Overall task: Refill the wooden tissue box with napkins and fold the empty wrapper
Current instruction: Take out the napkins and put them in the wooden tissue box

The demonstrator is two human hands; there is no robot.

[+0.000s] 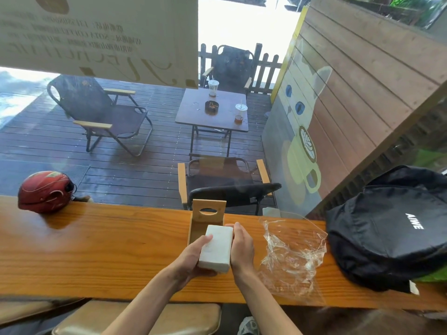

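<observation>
A long, glossy orange-brown wooden counter (96, 257) runs across the view in front of a window, and the person stands at its near edge with both bare forearms reaching over it. Between the hands is a thick white rectangular stack of paper napkins (216, 247), held lengthwise and tilted, its far end over the open light-wood tissue box (198, 228). The left hand (193, 256) is closed on the stack's left side and near underside, thumb lying on top. The right hand (242, 247) presses flat against the stack's right side, fingers wrapped toward the far end. Whether the stack's far end touches the box cannot be told.

The box sits near the counter's far edge, about midway along it. Its raised wooden lid (209, 212), with an oval slot, stands upright at the far end of the box.

Just right of the right hand, a crumpled clear plastic wrapper (294, 257) lies loose on the counter, spreading from near the far edge to the near edge. Beyond it, at the counter's right end, a black fabric backpack with white lettering (391, 228) rests, just beside the wrapper. Well apart, at the far left edge, sits a red motorcycle helmet (46, 191). Below the counter's near edge, a tan padded stool seat (145, 319) shows.
</observation>
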